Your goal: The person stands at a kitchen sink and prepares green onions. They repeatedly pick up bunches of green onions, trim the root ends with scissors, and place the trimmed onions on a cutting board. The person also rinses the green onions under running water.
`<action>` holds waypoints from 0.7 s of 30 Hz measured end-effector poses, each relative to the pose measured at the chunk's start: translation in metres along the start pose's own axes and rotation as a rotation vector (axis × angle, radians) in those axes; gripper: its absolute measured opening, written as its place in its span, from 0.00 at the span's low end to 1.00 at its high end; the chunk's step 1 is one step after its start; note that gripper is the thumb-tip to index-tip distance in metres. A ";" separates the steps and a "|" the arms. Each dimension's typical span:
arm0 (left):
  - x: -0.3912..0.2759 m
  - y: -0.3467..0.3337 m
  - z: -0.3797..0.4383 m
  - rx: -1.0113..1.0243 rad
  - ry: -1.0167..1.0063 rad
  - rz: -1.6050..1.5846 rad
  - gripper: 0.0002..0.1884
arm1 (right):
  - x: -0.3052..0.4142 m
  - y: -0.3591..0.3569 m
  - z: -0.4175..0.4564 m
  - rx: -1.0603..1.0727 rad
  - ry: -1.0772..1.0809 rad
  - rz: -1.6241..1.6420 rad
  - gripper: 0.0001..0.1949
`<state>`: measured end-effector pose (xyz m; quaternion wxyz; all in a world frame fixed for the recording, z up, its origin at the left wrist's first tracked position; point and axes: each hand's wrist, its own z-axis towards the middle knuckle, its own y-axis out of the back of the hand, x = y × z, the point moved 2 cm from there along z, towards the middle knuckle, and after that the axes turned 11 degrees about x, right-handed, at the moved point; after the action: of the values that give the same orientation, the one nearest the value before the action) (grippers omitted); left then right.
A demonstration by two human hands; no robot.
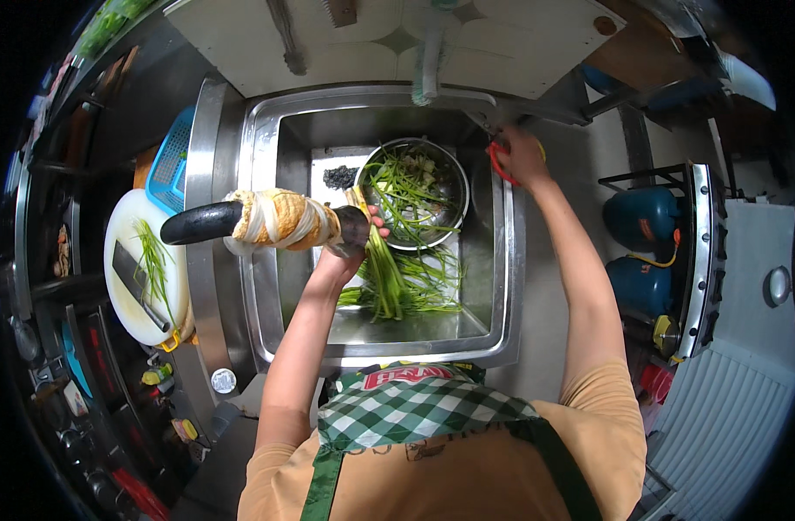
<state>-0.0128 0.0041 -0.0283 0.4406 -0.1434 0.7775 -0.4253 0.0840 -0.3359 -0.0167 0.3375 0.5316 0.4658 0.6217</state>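
My left hand (pixel 343 262) is closed around a bunch of long green stems (pixel 386 277), probably scallions or chives, held over the sink (pixel 481 329). Their pale ends point up past my fingers, and the leafy ends hang toward the sink floor. A black faucet (pixel 199 223), its spout wrapped in foam and tape, partly covers this hand. At the sink's right rim, my right hand (pixel 522 156) grips red-handled scissors (pixel 500 164), blades toward the back corner. Between the hands, a metal bowl (pixel 466 195) holds loose greens and pale trimmings (pixel 407 179).
A dark clump (pixel 340 176) lies in the sink beside the bowl. Left of the sink, a white cutting board (pixel 123 225) carries a cleaver (pixel 132 277) and cut greens. Behind it stands a blue basket (pixel 170 166). Brushes (pixel 430 62) hang at the back. Blue gas cylinders (pixel 639 218) stand right.
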 end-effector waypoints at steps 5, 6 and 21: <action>0.005 0.021 -0.015 -0.107 -0.090 -0.237 0.17 | -0.002 -0.004 0.031 0.046 -0.016 0.017 0.23; 0.002 0.020 -0.017 -0.095 -0.088 -0.217 0.17 | -0.004 -0.006 0.035 0.022 0.011 0.002 0.23; -0.006 0.012 -0.036 0.012 -0.262 -0.535 0.17 | 0.055 -0.001 0.035 0.032 -0.040 -0.229 0.19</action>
<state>-0.0364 0.0341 -0.0254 0.4105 -0.3942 0.6458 -0.5089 0.1065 -0.2780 0.0017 0.4069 0.4926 0.5267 0.5607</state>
